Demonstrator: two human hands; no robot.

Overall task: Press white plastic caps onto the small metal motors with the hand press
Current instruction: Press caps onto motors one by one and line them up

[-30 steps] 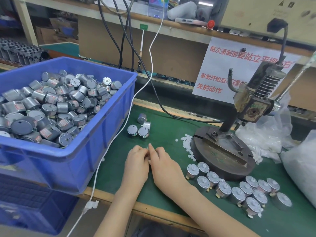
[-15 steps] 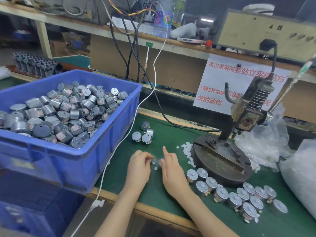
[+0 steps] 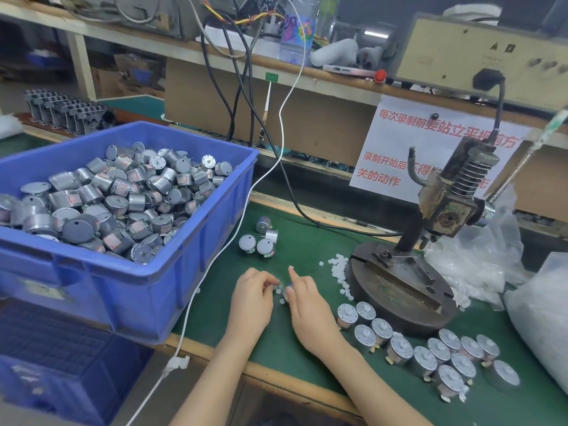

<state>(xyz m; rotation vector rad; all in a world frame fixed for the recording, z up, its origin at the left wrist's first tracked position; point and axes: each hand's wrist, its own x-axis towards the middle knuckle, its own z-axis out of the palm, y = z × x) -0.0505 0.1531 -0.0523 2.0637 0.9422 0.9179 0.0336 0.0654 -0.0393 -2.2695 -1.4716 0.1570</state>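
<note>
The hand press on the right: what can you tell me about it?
The hand press is worn, rusty-looking metal, standing upright on the green mat. A thick round base carries a flat rail; a dark post rises to a boxy head with a coiled spring on top and a long lever angling up right. Neither the left hand nor the right hand touches it. Loose white caps lie by the base's left edge.

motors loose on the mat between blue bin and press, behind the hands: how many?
4 motors, clustered on the green mat beside the blue bin: two at the rear, two in front. The left hand or right hand may hide another.
</note>
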